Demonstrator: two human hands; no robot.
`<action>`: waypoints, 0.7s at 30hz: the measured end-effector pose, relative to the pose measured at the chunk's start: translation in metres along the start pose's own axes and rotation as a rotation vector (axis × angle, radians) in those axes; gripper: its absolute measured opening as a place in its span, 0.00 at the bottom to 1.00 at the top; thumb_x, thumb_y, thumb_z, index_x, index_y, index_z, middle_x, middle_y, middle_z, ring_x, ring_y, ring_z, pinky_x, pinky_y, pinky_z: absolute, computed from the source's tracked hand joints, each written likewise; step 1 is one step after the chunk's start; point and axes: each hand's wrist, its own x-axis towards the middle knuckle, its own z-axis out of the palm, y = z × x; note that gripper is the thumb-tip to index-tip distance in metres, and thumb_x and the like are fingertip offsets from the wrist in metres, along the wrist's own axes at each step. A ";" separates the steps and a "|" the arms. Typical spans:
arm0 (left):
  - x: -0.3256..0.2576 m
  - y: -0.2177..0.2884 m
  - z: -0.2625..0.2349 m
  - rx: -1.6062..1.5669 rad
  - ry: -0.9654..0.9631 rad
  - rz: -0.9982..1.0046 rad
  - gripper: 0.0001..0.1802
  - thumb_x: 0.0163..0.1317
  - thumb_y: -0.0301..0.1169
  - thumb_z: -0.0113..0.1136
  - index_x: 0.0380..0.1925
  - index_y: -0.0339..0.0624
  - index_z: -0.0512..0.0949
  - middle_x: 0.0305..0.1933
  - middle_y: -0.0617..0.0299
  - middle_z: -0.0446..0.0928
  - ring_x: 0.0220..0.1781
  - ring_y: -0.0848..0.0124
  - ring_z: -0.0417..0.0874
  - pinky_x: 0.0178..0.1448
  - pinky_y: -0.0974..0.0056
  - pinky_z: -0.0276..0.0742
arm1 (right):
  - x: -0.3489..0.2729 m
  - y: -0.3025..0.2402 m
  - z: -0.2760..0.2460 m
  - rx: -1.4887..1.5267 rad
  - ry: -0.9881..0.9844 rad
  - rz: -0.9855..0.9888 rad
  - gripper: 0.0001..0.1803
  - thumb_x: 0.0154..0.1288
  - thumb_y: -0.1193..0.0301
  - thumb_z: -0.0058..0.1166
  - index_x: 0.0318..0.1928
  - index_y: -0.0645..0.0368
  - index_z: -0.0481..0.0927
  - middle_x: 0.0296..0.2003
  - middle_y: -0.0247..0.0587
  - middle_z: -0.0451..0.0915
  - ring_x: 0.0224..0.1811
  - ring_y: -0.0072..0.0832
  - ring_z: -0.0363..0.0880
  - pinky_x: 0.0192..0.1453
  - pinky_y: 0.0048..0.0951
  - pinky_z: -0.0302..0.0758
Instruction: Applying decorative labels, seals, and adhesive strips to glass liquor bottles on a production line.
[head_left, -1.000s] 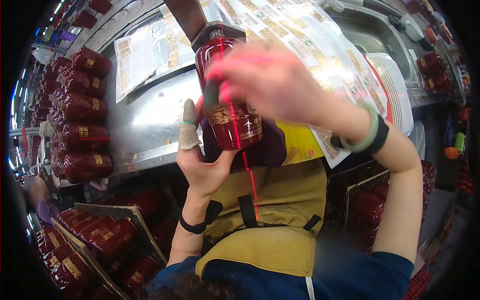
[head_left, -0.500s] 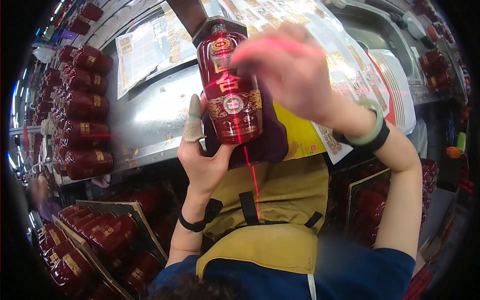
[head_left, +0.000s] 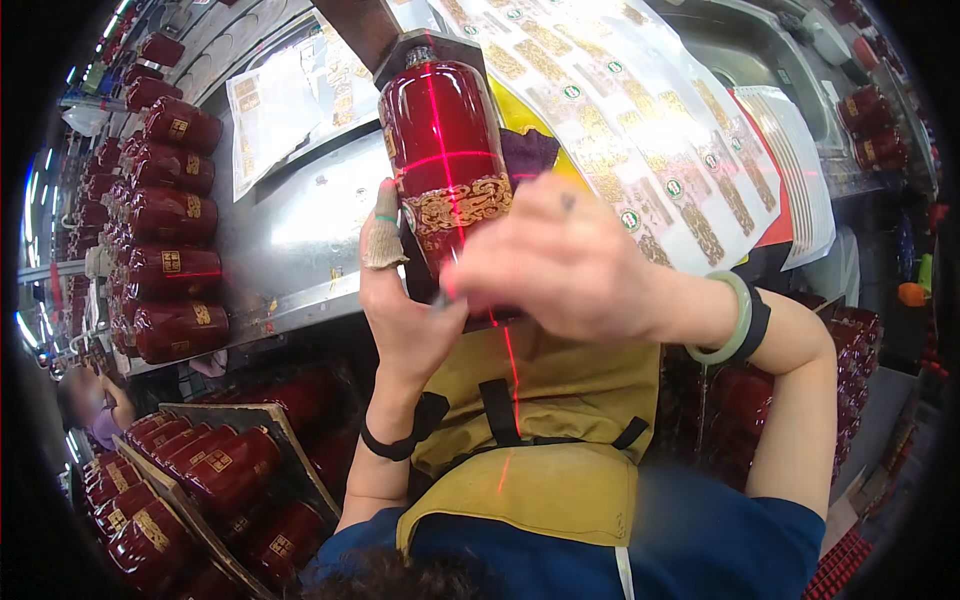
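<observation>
A dark red glossy bottle with a gold patterned band lies slanted, its neck against a dark metal holder. Red laser lines cross it. My left hand grips the bottle's lower left side and base, a knitted finger cover on the finger stretched along it. My right hand, smeared by motion, is bent over the bottle's lower right part and hides it. Whether those fingers press on the bottle or hold something small cannot be made out. A dark purple cloth shows beside the bottle.
Sheets of gold and green stickers cover the right of the metal bench; another sheet lies left. Red bottles line the bench's left end. Crated bottles stand below. A person is at the far left.
The bottle has turned about its length, so its gold characters and round emblem no longer face up. My right hand has dropped from the bottle's upper right to its base.
</observation>
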 end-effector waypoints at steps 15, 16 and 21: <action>0.006 -0.011 -0.003 -0.134 -0.139 -0.146 0.52 0.48 0.24 0.78 0.74 0.28 0.62 0.69 0.44 0.74 0.70 0.58 0.77 0.72 0.58 0.71 | -0.019 0.003 -0.001 -0.110 0.138 0.183 0.14 0.51 0.82 0.62 0.40 0.55 0.85 0.41 0.35 0.87 0.39 0.35 0.83 0.43 0.35 0.75; 0.007 -0.012 -0.003 -0.108 -0.120 -0.128 0.52 0.48 0.25 0.79 0.73 0.28 0.62 0.68 0.44 0.75 0.68 0.57 0.79 0.71 0.58 0.72 | -0.021 -0.011 -0.004 -0.010 0.062 0.127 0.13 0.50 0.83 0.64 0.39 0.57 0.85 0.41 0.37 0.87 0.37 0.34 0.84 0.44 0.35 0.76; 0.009 0.006 -0.009 -0.097 -0.068 -0.186 0.47 0.47 0.24 0.79 0.70 0.30 0.69 0.63 0.42 0.78 0.59 0.56 0.83 0.65 0.58 0.77 | -0.015 -0.029 -0.015 0.221 0.237 0.325 0.15 0.56 0.86 0.65 0.44 0.62 0.82 0.40 0.44 0.86 0.37 0.37 0.84 0.45 0.33 0.79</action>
